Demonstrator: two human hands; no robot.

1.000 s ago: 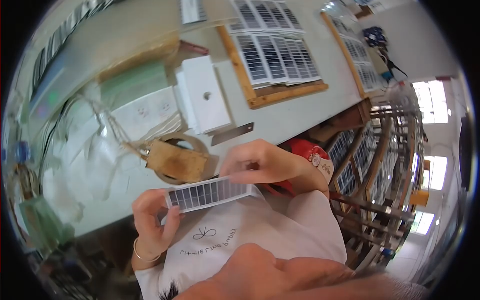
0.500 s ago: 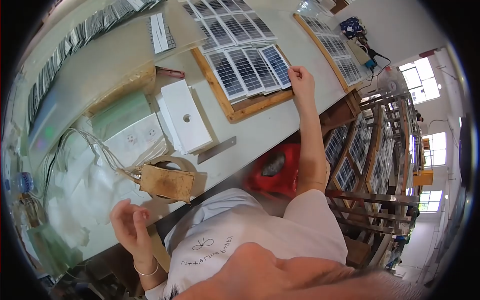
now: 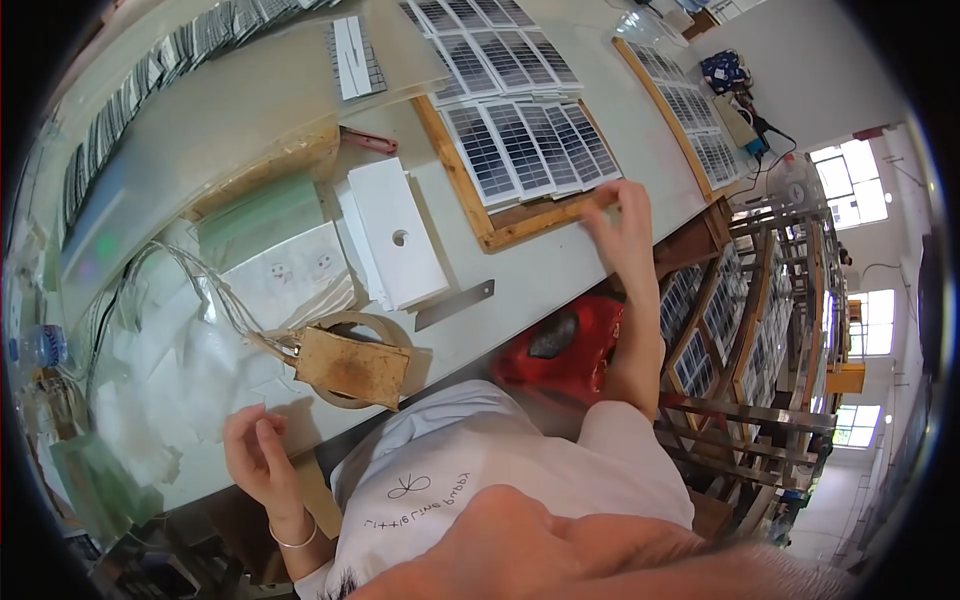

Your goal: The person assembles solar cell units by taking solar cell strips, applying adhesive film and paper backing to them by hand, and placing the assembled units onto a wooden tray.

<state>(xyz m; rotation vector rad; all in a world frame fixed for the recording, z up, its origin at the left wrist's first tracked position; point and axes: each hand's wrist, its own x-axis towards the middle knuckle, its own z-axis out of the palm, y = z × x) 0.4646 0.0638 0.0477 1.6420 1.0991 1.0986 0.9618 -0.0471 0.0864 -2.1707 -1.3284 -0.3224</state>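
1. Solar panels [image 3: 532,150] were dark blue-grey, ruled with pale grid lines, white-bordered.
2. Wooden frame [image 3: 530,227] was orange-brown.
3. Tabletop [image 3: 535,275] was pale grey-green.
4. Card stack [image 3: 395,270] was plain white, one greyish round spot on top.
5. Ruler [image 3: 455,307] was dull grey; cutter [image 3: 370,140] was pinkish red.
6. Block [image 3: 350,368] was tan, stained brown.
7. Sheet stack [image 3: 260,220] was light green; printed sheets [image 3: 295,255] were white, small pinkish face prints.
8. Bag [image 3: 580,372] was bright red, one dark patch.
9. Shirt [image 3: 520,450] was white, black bow outline, black lettering.
10. Strip row [image 3: 150,85] was striped dark and white.
11. Cloth [image 3: 725,72] was navy, pale specks.
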